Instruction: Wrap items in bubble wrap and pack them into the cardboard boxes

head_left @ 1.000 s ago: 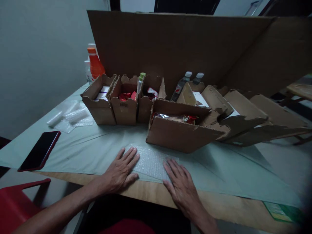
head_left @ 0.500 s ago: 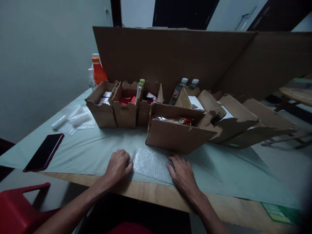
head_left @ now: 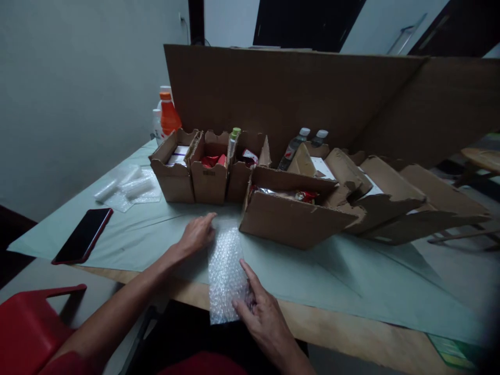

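A clear sheet of bubble wrap [head_left: 225,260] lies lengthwise in front of me, its near end reaching past the table's front edge. At its far left corner is my left hand [head_left: 198,233], fingers closed at the edge, index finger stretched forward; its thumb is hidden. My right hand [head_left: 261,310] holds the near right side, thumb on top and the other fingers at the side and partly behind the wrap. Just beyond the wrap stands a cardboard bin [head_left: 289,221] with shiny red and silver packets inside.
Several cardboard bins [head_left: 209,185] line the back before a tall cardboard panel [head_left: 281,94]. More bubble wrap [head_left: 128,185] and a phone [head_left: 83,235] lie at left. Bottles, one orange [head_left: 170,115], stand behind the bins. A red plastic chair [head_left: 31,333] is at lower left.
The bubble wrap has turned from lying crosswise to pointing towards me. My left hand moved forward to its far end; my right hand came nearer and left. The view shifted slightly.
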Action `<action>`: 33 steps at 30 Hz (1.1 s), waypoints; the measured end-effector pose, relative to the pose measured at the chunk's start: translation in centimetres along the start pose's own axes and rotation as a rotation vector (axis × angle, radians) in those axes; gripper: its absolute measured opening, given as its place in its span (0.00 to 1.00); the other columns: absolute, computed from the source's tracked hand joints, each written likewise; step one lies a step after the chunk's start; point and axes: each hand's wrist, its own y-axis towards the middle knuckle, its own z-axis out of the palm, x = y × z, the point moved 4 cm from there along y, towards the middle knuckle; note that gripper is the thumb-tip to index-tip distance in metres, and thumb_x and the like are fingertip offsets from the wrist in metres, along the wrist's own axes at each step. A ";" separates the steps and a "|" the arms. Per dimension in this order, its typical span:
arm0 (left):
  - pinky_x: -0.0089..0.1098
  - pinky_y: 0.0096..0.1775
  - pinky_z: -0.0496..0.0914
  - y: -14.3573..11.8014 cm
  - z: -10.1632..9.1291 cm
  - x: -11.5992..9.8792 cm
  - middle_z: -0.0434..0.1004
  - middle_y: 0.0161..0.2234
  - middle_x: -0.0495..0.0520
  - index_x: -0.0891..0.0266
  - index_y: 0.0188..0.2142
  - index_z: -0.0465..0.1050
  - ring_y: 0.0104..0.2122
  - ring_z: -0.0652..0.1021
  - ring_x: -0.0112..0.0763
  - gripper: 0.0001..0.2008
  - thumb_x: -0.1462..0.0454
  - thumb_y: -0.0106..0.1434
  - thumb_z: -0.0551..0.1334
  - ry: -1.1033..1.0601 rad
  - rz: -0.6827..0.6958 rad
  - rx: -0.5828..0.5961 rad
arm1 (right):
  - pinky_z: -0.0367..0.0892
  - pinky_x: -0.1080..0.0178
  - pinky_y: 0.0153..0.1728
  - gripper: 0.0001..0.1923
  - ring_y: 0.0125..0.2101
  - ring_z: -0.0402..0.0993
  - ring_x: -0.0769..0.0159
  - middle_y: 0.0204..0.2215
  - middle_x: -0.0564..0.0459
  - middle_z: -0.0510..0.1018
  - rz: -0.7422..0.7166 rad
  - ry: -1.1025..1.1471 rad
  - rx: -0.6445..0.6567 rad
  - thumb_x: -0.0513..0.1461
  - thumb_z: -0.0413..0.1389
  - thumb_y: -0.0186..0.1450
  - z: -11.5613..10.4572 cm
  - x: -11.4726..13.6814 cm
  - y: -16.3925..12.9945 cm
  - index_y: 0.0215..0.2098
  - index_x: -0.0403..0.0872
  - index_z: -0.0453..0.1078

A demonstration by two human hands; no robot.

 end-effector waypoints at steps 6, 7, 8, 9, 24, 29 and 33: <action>0.50 0.60 0.64 -4.8 0.1 0.7 0.66 0.61 0.64 0.61 0.61 0.63 0.60 0.68 0.48 0.32 0.71 0.56 0.59 -0.081 0.246 -0.071 | 0.68 0.62 0.39 0.18 0.36 0.75 0.61 0.43 0.49 0.81 0.047 0.148 0.107 0.42 0.54 0.64 0.3 -0.3 0.9 0.50 0.49 0.78; 0.51 0.61 0.64 -6.7 -0.3 0.7 0.65 0.62 0.63 0.59 0.62 0.63 0.61 0.67 0.48 0.34 0.72 0.54 0.58 -0.106 0.319 -0.042 | 0.68 0.62 0.37 0.16 0.35 0.74 0.62 0.40 0.49 0.81 0.076 0.205 0.112 0.43 0.54 0.64 0.2 -0.4 1.0 0.45 0.48 0.79; 0.52 0.62 0.62 -8.6 -0.7 0.5 0.63 0.64 0.62 0.58 0.63 0.61 0.63 0.65 0.48 0.38 0.73 0.52 0.57 -0.120 0.384 0.011 | 0.67 0.63 0.34 0.15 0.32 0.73 0.63 0.36 0.50 0.80 0.116 0.273 0.114 0.45 0.55 0.63 0.2 -0.6 1.1 0.42 0.47 0.79; 0.53 0.63 0.61 -10.4 -1.0 0.2 0.60 0.66 0.61 0.56 0.65 0.59 0.66 0.61 0.49 0.40 0.74 0.50 0.57 -0.127 0.442 0.071 | 0.65 0.65 0.30 0.15 0.29 0.70 0.65 0.32 0.52 0.79 0.166 0.348 0.116 0.46 0.57 0.62 0.2 -0.7 1.2 0.40 0.46 0.78; 0.33 0.41 0.74 -10.1 2.1 -1.0 0.83 0.38 0.54 0.62 0.56 0.72 0.35 0.81 0.35 0.21 0.66 0.63 0.59 -0.359 -0.065 -0.030 | 0.71 0.65 0.29 0.20 0.26 0.76 0.67 0.36 0.48 0.82 0.059 0.426 -0.161 0.49 0.54 0.70 -0.9 -0.9 0.7 0.54 0.47 0.70; 0.34 0.39 0.74 -9.5 2.5 -0.6 0.82 0.34 0.52 0.60 0.62 0.66 0.33 0.80 0.36 0.28 0.66 0.62 0.60 -0.254 -0.082 -0.006 | 0.71 0.56 0.48 0.18 0.48 0.77 0.59 0.48 0.47 0.81 -0.549 -0.258 -0.222 0.31 0.52 0.68 0.1 1.4 0.6 0.53 0.50 0.73; 0.38 0.46 0.75 -10.1 2.3 -0.8 0.79 0.47 0.58 0.60 0.64 0.61 0.43 0.80 0.39 0.29 0.66 0.63 0.60 -0.237 -0.002 -0.120 | 0.67 0.50 0.53 0.22 0.58 0.69 0.53 0.57 0.44 0.76 -0.613 -0.603 -0.187 0.28 0.52 0.65 1.8 1.1 2.8 0.55 0.48 0.71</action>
